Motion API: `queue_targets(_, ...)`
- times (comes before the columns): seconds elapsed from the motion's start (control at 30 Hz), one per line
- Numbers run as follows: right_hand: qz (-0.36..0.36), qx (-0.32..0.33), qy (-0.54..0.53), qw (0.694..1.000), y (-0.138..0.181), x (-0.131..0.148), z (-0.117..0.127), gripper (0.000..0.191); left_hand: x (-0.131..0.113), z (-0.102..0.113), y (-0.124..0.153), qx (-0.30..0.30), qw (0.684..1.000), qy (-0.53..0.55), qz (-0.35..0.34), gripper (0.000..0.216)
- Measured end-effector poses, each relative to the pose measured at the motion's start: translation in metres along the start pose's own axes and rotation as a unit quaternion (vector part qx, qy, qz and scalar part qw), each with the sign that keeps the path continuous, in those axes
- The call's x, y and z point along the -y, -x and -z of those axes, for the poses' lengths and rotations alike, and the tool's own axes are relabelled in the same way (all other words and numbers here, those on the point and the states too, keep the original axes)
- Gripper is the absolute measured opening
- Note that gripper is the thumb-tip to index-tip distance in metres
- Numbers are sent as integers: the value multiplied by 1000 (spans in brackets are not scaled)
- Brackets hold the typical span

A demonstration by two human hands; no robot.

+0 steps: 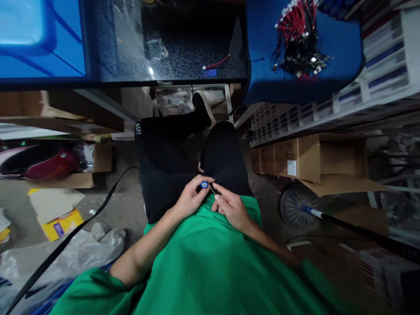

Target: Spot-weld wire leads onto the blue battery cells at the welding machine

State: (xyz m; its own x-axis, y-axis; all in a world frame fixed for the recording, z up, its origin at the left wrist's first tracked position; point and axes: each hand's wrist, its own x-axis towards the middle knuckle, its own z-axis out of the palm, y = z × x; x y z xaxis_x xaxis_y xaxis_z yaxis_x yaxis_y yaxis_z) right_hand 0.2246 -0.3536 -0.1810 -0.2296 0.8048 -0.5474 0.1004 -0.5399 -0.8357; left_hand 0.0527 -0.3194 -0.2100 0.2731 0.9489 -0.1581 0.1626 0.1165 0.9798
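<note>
Gripping | left fingers (193,187): blue cylinder (204,185), pale round end | right fingers (222,190): thin rod (212,189)

Green short-sleeved shirt (183,262); black trousers (160,162), white lettering (138,128); black shoe (199,103), pale sole (209,109).

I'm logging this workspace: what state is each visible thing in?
Left hand: closed around the blue cylinder.
Blue cylinder: held, round end facing the camera.
Right hand: gripping a thin item.
Wire bundle: heaped on the blue surface.
Red wire: lying on the dark tabletop.
Cardboard box: open.
</note>
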Motion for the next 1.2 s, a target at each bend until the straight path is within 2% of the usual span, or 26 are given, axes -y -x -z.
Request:
queue_targets(0.17,22,3,53,998,1,0,2,57,-4,-3,1,-5,999,-43,29,18)
queue_targets(0.47,47,52,142,987,2,10,2,53,8,-4,2,24,996,-91,-2,21)
queue_targets(0.63,48,51,153,986,3,10,1,48,9,-5,2,24,997,-76,-8,18)
queue_targets(0.73,44,52,158,985,3,8,1,45,9,-7,3,22,997,-78,1,24)
queue_targets(0.93,53,73,143,986,3,7,2,46,9,-8,4,33,997,-69,16,32)
queue_targets(1.2,52,78,130,987,1,3,1,45,12,-8,5,34,994,-99,-3,32)
